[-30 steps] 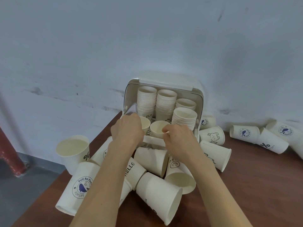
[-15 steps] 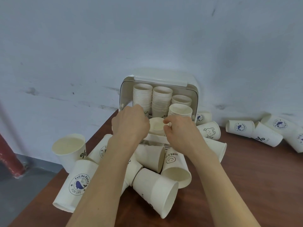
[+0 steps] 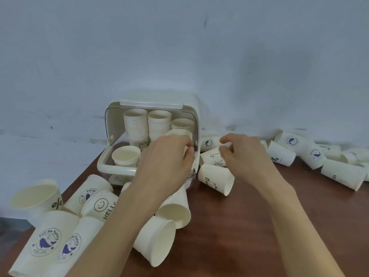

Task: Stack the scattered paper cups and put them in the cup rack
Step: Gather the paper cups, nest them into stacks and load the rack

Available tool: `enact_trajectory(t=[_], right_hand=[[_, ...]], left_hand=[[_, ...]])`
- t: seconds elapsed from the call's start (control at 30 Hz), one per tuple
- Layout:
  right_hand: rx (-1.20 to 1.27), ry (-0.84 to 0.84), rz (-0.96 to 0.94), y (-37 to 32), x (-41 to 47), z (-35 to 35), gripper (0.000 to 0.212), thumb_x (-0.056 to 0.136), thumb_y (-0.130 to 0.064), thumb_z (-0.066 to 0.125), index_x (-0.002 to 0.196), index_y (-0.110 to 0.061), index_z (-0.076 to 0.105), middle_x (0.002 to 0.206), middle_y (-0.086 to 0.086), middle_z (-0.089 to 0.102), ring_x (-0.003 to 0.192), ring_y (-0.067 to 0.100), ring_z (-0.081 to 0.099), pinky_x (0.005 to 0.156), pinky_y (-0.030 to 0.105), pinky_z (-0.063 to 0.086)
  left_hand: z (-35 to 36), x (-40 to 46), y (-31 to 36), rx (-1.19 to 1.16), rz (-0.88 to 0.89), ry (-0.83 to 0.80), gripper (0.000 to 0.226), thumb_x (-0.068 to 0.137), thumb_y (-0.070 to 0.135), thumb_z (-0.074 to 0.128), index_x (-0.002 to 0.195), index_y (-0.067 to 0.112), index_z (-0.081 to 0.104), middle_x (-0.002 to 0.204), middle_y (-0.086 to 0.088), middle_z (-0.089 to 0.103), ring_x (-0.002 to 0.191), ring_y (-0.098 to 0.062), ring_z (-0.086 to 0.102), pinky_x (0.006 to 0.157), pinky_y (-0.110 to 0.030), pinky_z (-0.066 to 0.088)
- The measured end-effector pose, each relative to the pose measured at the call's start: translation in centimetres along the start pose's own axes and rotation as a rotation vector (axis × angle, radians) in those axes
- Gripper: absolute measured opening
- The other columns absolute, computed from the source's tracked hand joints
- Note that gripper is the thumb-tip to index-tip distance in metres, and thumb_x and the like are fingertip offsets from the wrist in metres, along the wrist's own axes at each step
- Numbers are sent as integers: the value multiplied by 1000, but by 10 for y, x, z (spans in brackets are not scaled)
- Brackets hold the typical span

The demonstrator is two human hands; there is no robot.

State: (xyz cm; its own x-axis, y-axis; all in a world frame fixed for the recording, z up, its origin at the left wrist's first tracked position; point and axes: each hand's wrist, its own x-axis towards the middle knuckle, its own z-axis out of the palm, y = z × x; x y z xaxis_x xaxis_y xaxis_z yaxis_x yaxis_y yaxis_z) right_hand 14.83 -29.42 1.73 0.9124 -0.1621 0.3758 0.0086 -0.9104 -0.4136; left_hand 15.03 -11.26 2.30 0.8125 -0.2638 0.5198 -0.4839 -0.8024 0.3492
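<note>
Where the brown table (image 3: 249,226) meets a scuffed wall (image 3: 179,47), cups (image 3: 339,173) lie scattered.

The open front of the cup rack (image 3: 151,104) is partly blocked by the left hand (image 3: 167,156), held across its right half. The rear of the rack is filled by tall cup stacks (image 3: 135,124); a lone cup (image 3: 126,156) occupies the front left. Approach from the near left is obstructed by a heap of toppled cups (image 3: 99,204). Bare brown tabletop (image 3: 249,226) is left between the forearms. The far right is crowded by more fallen cups (image 3: 339,172).
</note>
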Motion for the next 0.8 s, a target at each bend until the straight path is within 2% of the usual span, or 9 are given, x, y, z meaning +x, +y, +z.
enact_trajectory(t=[0.27, 0.43, 0.57, 0.7, 0.8], right_hand=[[-41, 53, 174, 76, 3, -44, 32, 95, -26, 49, 124, -20, 60, 115, 8, 65, 115, 30, 52, 88, 35, 43], [-17, 19, 187, 82, 4, -40, 31, 96, -28, 48, 123, -20, 60, 112, 6, 66, 112, 30, 51, 83, 36, 43], [-15, 17, 172, 80, 1, -38, 26, 95, -26, 49, 115, -18, 64, 105, 9, 67, 106, 31, 55, 83, 38, 49], [1, 22, 176, 82, 2, -39, 23, 94, -25, 50, 109, -17, 66, 102, 9, 68, 101, 31, 57, 83, 41, 51], [6, 17, 180, 82, 3, -39, 25, 94, -26, 50, 112, -18, 65, 105, 9, 67, 101, 30, 58, 85, 41, 51]], left_hand=[[17, -7, 43, -119, 50, -61, 20, 92, 35, 51, 103, 34, 67, 72, 14, 61, 73, -12, 59, 70, -38, 50], [48, 7, 68, -195, 7, -147, 20, 93, 32, 50, 102, 34, 68, 83, 13, 66, 86, -15, 60, 78, -36, 49], [80, 18, 73, -53, -6, -272, 33, 95, 20, 40, 115, 31, 64, 116, 2, 65, 109, -22, 56, 87, -35, 46], [95, 19, 64, 89, -22, -427, 46, 89, 7, 39, 114, 37, 63, 119, -1, 61, 110, -24, 52, 79, -33, 40], [101, 17, 57, 158, 6, -490, 49, 89, 6, 44, 122, 39, 58, 125, 0, 56, 113, -24, 53, 88, -35, 43]])
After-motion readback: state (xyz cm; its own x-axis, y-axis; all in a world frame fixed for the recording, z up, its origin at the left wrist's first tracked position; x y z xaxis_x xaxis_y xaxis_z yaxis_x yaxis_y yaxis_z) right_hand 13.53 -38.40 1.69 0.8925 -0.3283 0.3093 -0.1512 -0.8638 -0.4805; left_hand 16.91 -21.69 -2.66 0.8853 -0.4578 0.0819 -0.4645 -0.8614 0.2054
